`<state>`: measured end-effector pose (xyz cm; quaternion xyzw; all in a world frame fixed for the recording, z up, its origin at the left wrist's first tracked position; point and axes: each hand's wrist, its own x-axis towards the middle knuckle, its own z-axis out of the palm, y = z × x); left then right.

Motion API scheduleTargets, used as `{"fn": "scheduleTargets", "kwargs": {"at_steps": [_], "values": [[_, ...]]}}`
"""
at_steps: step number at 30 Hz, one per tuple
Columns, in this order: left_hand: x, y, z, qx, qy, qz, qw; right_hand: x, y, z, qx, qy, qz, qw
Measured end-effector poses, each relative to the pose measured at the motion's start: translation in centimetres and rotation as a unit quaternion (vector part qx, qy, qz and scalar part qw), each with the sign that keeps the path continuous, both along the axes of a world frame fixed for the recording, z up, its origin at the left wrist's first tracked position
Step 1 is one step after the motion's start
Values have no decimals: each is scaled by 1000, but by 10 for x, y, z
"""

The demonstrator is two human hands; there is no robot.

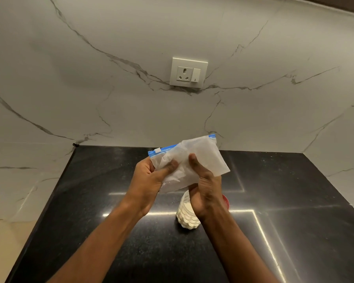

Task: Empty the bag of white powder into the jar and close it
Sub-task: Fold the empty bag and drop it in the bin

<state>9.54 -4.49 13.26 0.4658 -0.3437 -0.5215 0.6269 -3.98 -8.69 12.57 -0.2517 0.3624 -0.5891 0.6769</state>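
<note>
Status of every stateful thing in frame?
jar: upright, uncapped, holds white powder
bag: crumpled, nearly empty, above jar
left hand: grips bag
right hand: grips bag
red lid: off, mostly behind right hand
wall socket: nothing plugged in

Zip bag (200, 158), crumpled, gripped by left hand (149, 178) and right hand (207, 190) above powder-filled jar (185, 215) on black table (110, 231).

Bag (198, 158) above jar (185, 215); jar on counter (110, 231); socket (188, 72) behind.
</note>
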Motion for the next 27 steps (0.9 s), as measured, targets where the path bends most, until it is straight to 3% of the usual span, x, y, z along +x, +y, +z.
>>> {"fn": "scheduleTargets", "kwargs": {"at_steps": [3,6,9,11,14,19,23,25,27], "values": [[-1,-1,0,14,-7,8,1000,3,0,-4,-26,20,-25,999],[-3,-3,0,21,2,16,1000,3,0,-5,-109,100,-37,988],[-5,-3,3,19,-4,23,1000,1,0,-5,-251,224,-53,940],[-7,-4,5,19,-12,27,999,2,2,-6,-334,305,-63,890],[-10,-3,10,18,-8,35,999,4,-4,-16,-424,469,-98,768],[-11,0,16,47,36,18,998,2,-17,-24,-511,605,-153,591],[-10,4,31,66,168,-16,983,1,-27,-25,-551,640,-159,511],[-7,4,35,40,149,-65,986,-2,-28,-24,-567,656,-142,476],[-8,5,33,10,75,-89,993,-6,-28,-22,-576,673,-122,448]]}}
